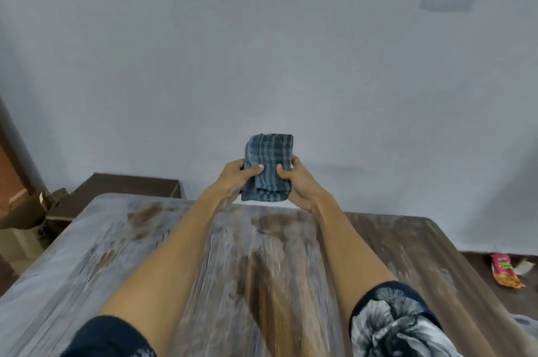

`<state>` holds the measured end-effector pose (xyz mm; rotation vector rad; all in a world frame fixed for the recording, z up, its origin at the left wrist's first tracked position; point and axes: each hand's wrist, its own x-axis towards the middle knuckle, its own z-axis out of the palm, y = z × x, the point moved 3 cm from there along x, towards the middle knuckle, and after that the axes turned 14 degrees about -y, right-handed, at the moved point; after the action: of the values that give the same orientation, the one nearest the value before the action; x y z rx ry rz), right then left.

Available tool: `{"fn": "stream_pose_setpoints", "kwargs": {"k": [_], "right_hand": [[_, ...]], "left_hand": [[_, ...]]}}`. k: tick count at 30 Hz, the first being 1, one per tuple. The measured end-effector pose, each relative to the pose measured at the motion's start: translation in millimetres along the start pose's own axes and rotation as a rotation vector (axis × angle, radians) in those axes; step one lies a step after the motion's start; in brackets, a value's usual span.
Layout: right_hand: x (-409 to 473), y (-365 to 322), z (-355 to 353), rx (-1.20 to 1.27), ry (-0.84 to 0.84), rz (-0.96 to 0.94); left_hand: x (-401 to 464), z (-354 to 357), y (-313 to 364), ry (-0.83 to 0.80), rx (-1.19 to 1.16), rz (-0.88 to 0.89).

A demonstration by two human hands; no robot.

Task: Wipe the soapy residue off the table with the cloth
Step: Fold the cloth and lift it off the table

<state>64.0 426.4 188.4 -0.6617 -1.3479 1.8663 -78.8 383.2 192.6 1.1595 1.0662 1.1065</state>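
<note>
A folded blue checked cloth (268,166) is held up in the air above the far edge of the wooden table (407,246). My left hand (238,179) grips its left side with the thumb across the front. My right hand (297,182) grips its right side the same way. The tabletop is streaked with whitish soapy residue (87,255), thickest on the left; a darker wiped strip (262,284) runs down the middle between my forearms.
A pale wall stands right behind the table. A dark low cabinet (131,185) and cardboard pieces (29,211) sit at the far left. On the floor at the right lies a pink and orange packet (505,273).
</note>
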Motion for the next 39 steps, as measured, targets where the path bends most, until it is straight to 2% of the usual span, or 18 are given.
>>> {"fn": "stream_pose_setpoints", "kwargs": {"k": [6, 11, 19, 27, 32, 39], "right_hand": [[-5.0, -106.8, 44.7, -0.025, -0.104, -0.244], [-15.7, -145.1, 68.1, -0.012, -0.152, -0.338], [-34.8, -158.1, 76.0, 0.018, -0.141, -0.401], [-66.0, -163.1, 66.6, 0.023, -0.061, -0.441], [-101.1, -164.6, 46.5, -0.004, 0.037, -0.46], [-171.9, -169.6, -3.8, -0.042, 0.198, -0.503]], "left_hand": [[-26.3, 10.6, 117.7, -0.014, 0.057, 0.234], [-44.9, 19.5, 162.3, 0.01, 0.06, 0.326], [-56.6, 24.7, 174.5, 0.063, 0.04, 0.37], [-56.8, 46.6, 174.2, 0.041, 0.054, 0.369], [-49.9, 78.1, 164.3, -0.04, 0.051, 0.342], [-42.2, 157.6, 144.5, -0.199, 0.015, 0.306]]}}
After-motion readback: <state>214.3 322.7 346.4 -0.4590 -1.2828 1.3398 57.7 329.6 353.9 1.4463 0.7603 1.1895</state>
